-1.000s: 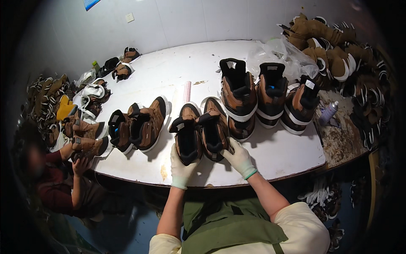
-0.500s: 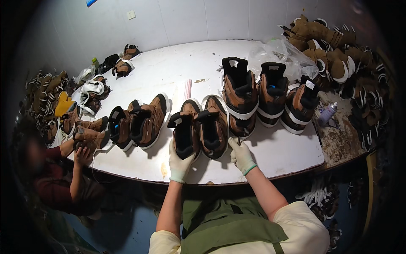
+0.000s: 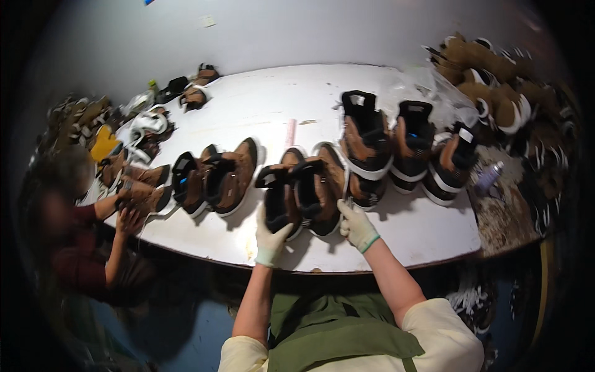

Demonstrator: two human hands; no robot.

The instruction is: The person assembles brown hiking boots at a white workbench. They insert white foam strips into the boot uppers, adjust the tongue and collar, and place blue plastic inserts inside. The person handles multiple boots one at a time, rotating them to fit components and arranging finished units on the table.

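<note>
Two brown-and-black high-top shoes stand side by side in front of me, heels toward me. My left hand [image 3: 273,242], in a pale glove, is closed round the heel of the left shoe [image 3: 280,208], thumb and fingers on either side. Beside the heel of the right shoe [image 3: 319,201] is my gloved right hand [image 3: 358,229]. Its fingers are closed on a thin metal tool [image 3: 348,201], whose tip points away along the shoe's side. The tool's kind is too small to make out. Both shoes rest on the white table [image 3: 217,248].
More finished-looking shoes [image 3: 412,146] stand close on the right, some stacked. Another pair [image 3: 226,180] is at the left. At far left a co-worker's hands [image 3: 128,220] hold a brown shoe. Piled shoe uppers [image 3: 496,93], a plastic bag [image 3: 427,90] and a purple-white bottle [image 3: 489,177] lie right.
The whole view has shifted, so things appear slightly farther right and lower. My left hand keeps its grip on the shoe's heel, and my right hand still holds the tool beside the other shoe.
</note>
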